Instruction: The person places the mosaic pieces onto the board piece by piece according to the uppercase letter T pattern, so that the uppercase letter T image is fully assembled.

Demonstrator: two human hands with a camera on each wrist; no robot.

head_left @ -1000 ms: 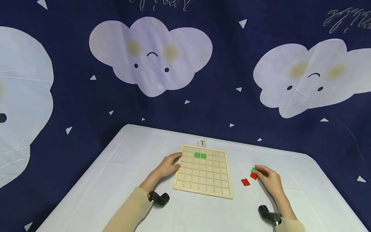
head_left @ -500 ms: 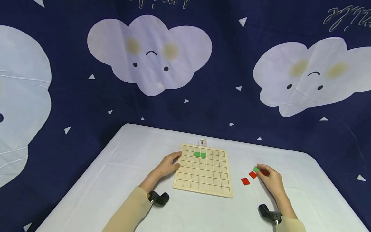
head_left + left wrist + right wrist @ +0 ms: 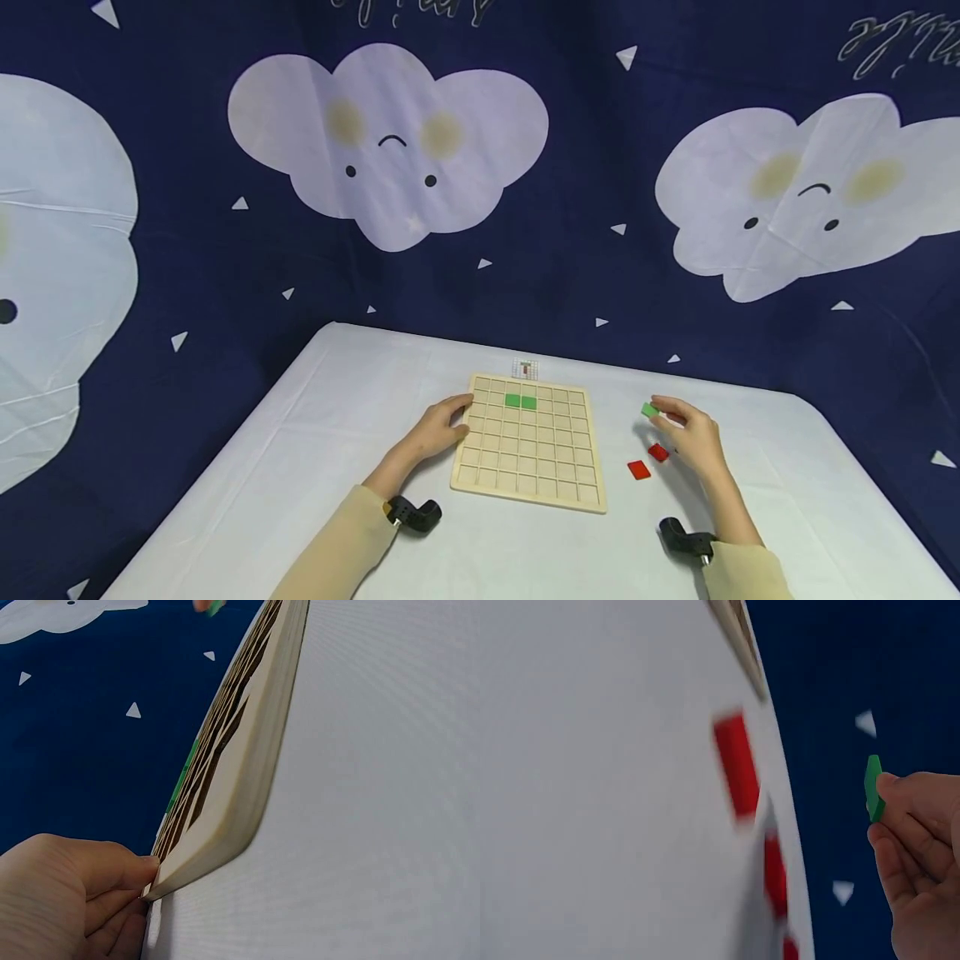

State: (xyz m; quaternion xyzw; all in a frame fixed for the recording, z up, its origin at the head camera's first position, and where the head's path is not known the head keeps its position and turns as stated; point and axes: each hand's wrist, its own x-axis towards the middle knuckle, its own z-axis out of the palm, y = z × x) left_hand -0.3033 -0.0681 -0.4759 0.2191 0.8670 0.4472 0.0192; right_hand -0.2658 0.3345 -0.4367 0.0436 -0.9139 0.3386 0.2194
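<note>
A green square tile (image 3: 649,410) is pinched between the thumb and fingers of my right hand (image 3: 696,435), raised above the table. The right wrist view shows this green tile (image 3: 874,789) nearly edge-on at the fingertips. My left hand (image 3: 431,429) rests at the left edge of a pale wooden grid board (image 3: 525,498), its thumb and forefinger spread apart along the rim. In the left wrist view, a fingertip of the left hand (image 3: 67,892) touches the board rim. Two green tiles (image 3: 521,402) lie side by side in the grid's upper part.
Two red tiles (image 3: 639,469) lie right of the board; the right wrist view shows part of a third red tile (image 3: 790,949). A small card with a printed coloured grid (image 3: 525,369) lies behind the board. The white tabletop (image 3: 360,375) meets a dark blue cloud-patterned cloth (image 3: 570,275).
My right hand has lifted the green tile off the table beside the red tiles and moved it away from me and slightly left. My left hand and the board stay put.
</note>
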